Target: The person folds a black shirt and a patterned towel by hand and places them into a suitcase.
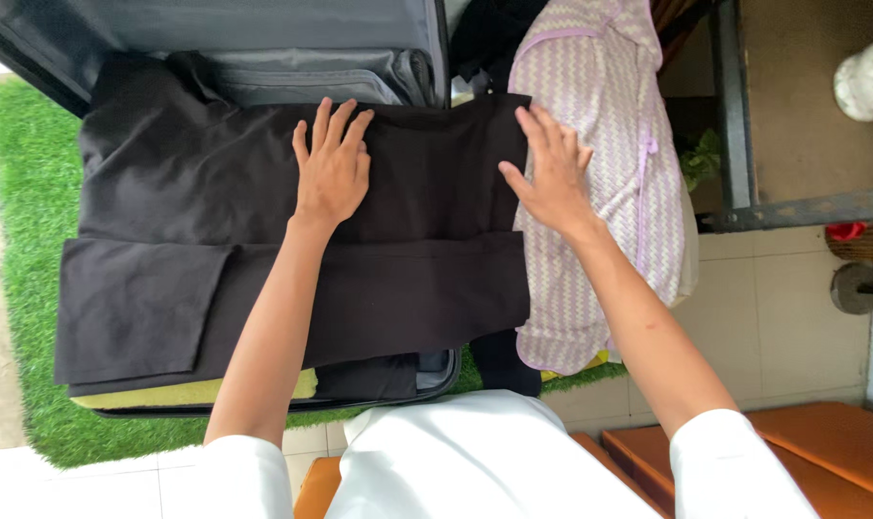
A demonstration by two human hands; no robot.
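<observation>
A black garment (177,211) lies folded across an open dark suitcase (263,58). My left hand (333,165) rests flat on the garment near its middle, fingers spread. At the garment's right edge my right hand (552,173) presses flat, half on the black cloth and half on a lilac zigzag-patterned garment (610,86) beside the suitcase. Neither hand grips anything. A yellow-green folded item (167,392) peeks out under the black garment at the near edge.
The suitcase sits on a green artificial-grass mat (33,192) over pale floor tiles. Orange-brown wooden pieces (821,442) lie at the lower right. A dark metal frame (735,115) and a white object (869,77) stand at the upper right.
</observation>
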